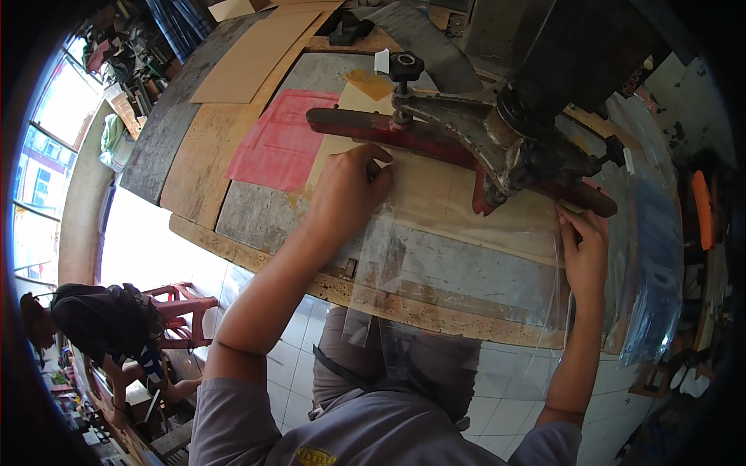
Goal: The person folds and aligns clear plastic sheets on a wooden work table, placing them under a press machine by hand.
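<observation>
A clear plastic sheet (466, 256) lies across the near edge of the bench (256, 217), its front part hanging over that edge toward the person's lap. The left hand (346, 194) rests flat on the sheet's far left part, fingers stretched forward and pressing it down just below the red bar (365, 128) of a heavy press (505, 132). The right hand (584, 252) sits at the sheet's right side, fingertips pinching what looks like its upper right corner under the right end of the bar, though the transparent film makes the exact grip hard to read. A tan board (435, 194) lies under the sheet. A pink sheet (280, 140) lies farther left on the bench, and brown cardboard (249, 58) toward the far left corner. More clear film (653, 256) is stacked at the right edge.
</observation>
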A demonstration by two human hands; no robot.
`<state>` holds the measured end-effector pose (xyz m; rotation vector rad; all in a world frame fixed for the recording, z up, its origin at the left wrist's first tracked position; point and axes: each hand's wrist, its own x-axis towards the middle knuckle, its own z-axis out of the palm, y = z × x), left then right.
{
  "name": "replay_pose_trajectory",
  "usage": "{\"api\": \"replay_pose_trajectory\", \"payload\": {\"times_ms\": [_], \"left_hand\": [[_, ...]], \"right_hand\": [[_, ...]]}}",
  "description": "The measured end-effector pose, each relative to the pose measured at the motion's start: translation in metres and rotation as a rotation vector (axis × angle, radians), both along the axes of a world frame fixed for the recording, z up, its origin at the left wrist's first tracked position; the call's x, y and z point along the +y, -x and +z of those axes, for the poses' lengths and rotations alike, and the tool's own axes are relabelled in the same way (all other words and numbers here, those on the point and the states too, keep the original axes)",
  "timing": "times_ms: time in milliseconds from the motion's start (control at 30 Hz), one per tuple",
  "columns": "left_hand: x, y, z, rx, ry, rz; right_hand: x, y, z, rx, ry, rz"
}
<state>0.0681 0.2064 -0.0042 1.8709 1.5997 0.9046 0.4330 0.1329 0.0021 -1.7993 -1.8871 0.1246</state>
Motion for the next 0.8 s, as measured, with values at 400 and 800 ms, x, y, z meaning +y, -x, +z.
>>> {"api": "replay_pose_trajectory", "payload": {"times_ms": [400,800], "left_hand": [[0.0014,0.0039,-0.0073,-0.048,0.038,-0.004],[0.0012,0.0026,-0.0092,-0.085,0.075,0.0]], "right_hand": [[-0.0016,0.0056,-0.0013,0.111,0.014,-0.038],[-0.0019,0.0026,-0.0044,0.09,-0.025,-0.022]]}}
